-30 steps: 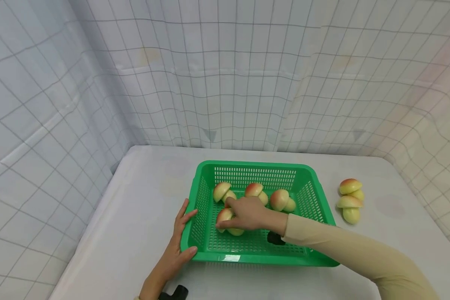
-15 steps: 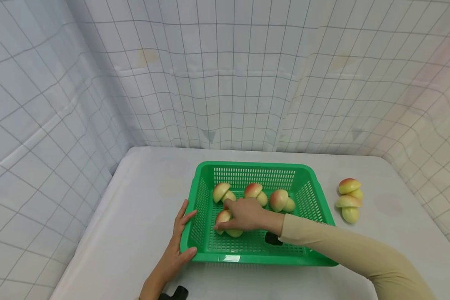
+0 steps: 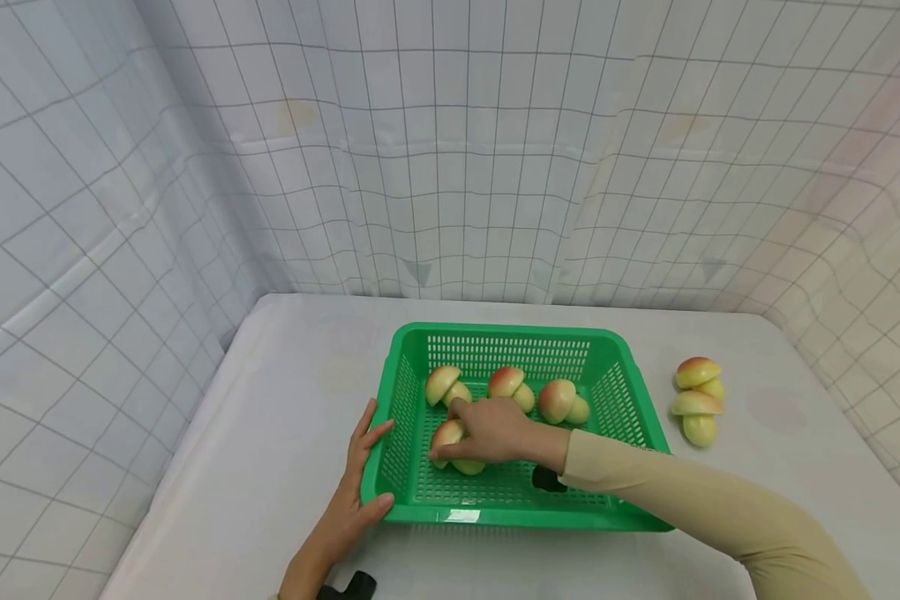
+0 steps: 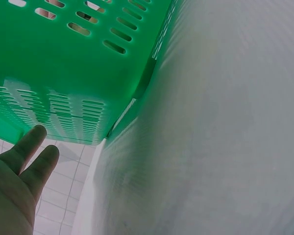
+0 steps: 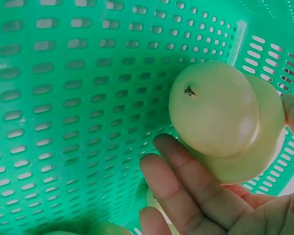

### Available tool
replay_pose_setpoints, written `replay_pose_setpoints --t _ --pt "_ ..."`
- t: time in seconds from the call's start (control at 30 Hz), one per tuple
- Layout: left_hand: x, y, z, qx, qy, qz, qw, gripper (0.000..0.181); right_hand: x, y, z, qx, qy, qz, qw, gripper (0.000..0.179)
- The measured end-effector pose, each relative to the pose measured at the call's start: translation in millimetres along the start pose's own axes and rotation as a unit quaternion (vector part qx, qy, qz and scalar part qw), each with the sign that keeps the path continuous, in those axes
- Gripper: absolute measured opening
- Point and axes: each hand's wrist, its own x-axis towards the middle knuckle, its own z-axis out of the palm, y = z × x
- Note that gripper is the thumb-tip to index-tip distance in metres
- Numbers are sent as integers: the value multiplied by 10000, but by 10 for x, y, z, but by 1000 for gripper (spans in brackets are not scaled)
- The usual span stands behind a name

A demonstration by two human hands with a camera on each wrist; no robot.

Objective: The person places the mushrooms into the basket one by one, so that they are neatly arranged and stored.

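In the head view, my right hand (image 3: 495, 429) reaches into a green slotted plastic basket (image 3: 547, 518). Its thumb and fingers hold a mushroom-shaped piece (image 5: 213, 112) with a red-and-yellow cap and pale yellow-green stem. The right wrist view shows the thumb at the cap's edge and the other fingers alongside. Three similar mushroom-shaped pieces lie along the back half of the basket: left (image 3: 441, 385), middle (image 3: 505, 382) and right (image 3: 557, 401). Against the basket's left side rests my left hand (image 3: 351, 492), fingers extended, thumb at the front left corner.
Right of the basket, two more mushroom-shaped pieces lie close together, one farther back (image 3: 697, 372) and one nearer (image 3: 697, 405). A white cloth (image 3: 285, 417) covers the table. White grid-patterned curtains (image 3: 450, 167) enclose the back and sides.
Both hands stay where they were, the right still holding the mushroom-shaped piece in the basket. Only a slight shift of the head view shows.
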Motion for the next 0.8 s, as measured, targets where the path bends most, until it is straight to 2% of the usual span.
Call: replay_pose_setpoints --t 0.3,0.5,0.8 --pt "-7 -5 -3 -34 -3 -66 10000 74 -17 21 18 -20 -137 54 9999 56" --pt "-10 -9 -4 28 1 66 10000 74 -57 30 17 89 -146 3 9999 55" --pt "-11 2 2 -17 -16 74 10000 74 -99 35 3 185 -161 -74 9997 54"
